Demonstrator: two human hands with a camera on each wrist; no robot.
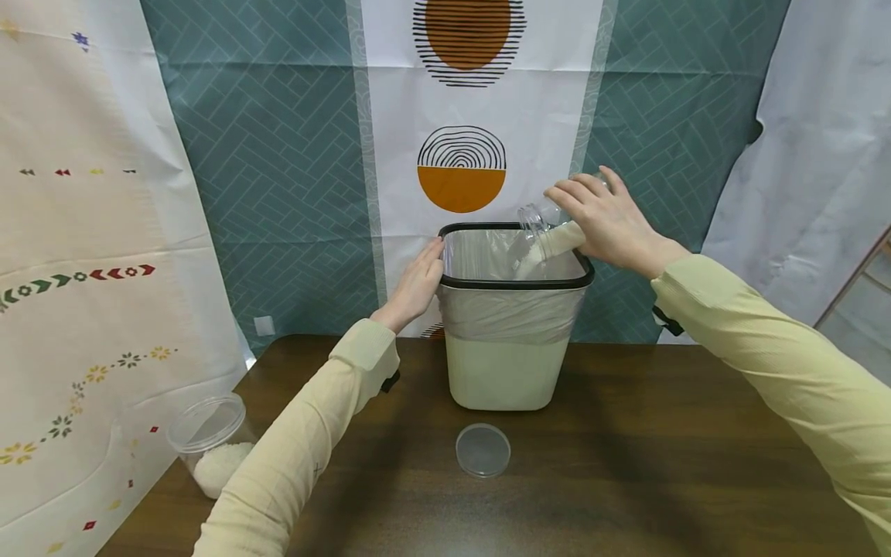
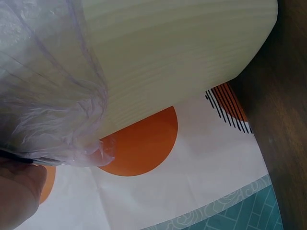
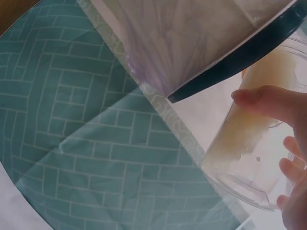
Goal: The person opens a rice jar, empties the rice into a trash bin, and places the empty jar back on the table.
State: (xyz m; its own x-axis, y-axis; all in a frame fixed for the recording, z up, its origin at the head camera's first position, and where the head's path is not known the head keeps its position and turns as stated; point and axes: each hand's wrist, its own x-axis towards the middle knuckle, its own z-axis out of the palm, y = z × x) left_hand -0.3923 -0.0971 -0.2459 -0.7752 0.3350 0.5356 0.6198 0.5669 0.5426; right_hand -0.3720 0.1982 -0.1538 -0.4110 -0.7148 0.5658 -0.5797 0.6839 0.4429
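Note:
My right hand [image 1: 616, 224] grips a clear plastic jar [image 1: 534, 220], tilted mouth-down over a lined trash bin [image 1: 506, 375]. White grainy contents [image 1: 532, 259] slide out of the jar's mouth into the bin. In the right wrist view, thumb and fingers wrap the jar [image 3: 235, 139], and part of the white stuff still lies along its side. My left hand [image 1: 418, 286] rests against the left side of the bin's black rim [image 1: 518, 285], fingers extended. The left wrist view shows part of that hand [image 2: 19, 196] at the rim beside the plastic liner [image 2: 53, 96].
A round clear lid [image 1: 483, 450] lies on the brown table [image 1: 626, 464] in front of the bin. Another clear jar [image 1: 209, 425] with white contents stands at the left table edge, partly behind my left sleeve. Patterned cloth [image 1: 278, 155] hangs behind the table.

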